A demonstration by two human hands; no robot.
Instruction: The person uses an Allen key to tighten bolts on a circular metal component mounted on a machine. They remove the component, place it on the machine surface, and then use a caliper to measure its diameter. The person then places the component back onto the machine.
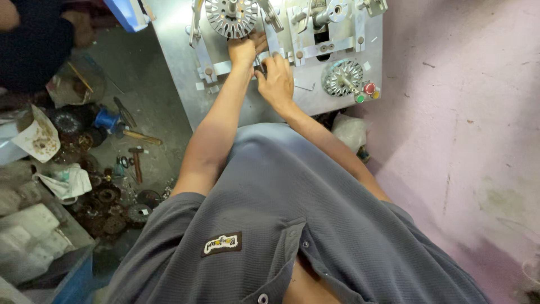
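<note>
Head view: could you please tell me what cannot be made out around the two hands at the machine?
- Left hand: its fingertips are hidden behind the hand itself.
- Right hand: whatever it grips is too small to tell.
- Slotted metal disc: cut off by the top edge.
- Round parts on the floor: dark, blurred.
- Another person's arm: cut off by the left edge.

Metal brackets (270, 34) close around both hands (264, 65).

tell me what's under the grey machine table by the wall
Under the grey machine table, a pale bag and a few dark parts show near the wall. The rest is hidden by the tabletop and the person's arms.
</note>
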